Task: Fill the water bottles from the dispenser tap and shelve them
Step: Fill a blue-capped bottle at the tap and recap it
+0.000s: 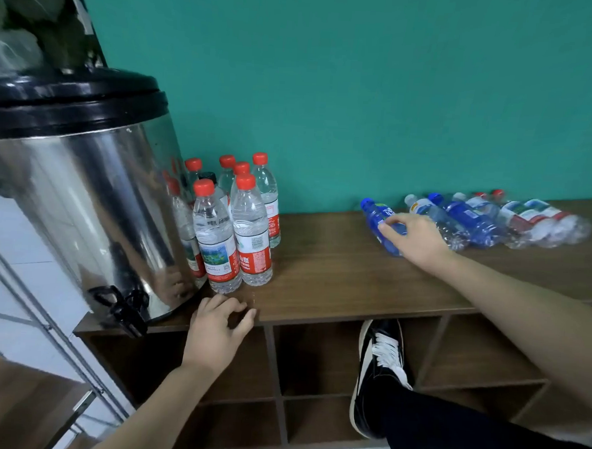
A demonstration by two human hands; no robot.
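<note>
Dispenser point(82, 213): polished metal drum, mirror-glossy, reflecting the bottles beside it; lid point(71, 99) and tap point(122, 304) black plastic, the lid with a soft sheen. Upright bottles point(234, 228): clear, smooth plastic, glossy, with red plastic caps and printed film labels in red and white. Lying bottles point(476, 218): thin clear and blue-tinted plastic, crinkled and dented. Cabinet top point(336, 271): dark wood-grain, matt with faint sheen. Wall point(363, 90): matt teal paint, smooth. Shoe point(379, 369): black uppers, matt; white woven laces. Trouser leg point(465, 435): dark cloth, matt.

Teal wall point(364, 73), wooden cubby shelf point(336, 271)
</note>
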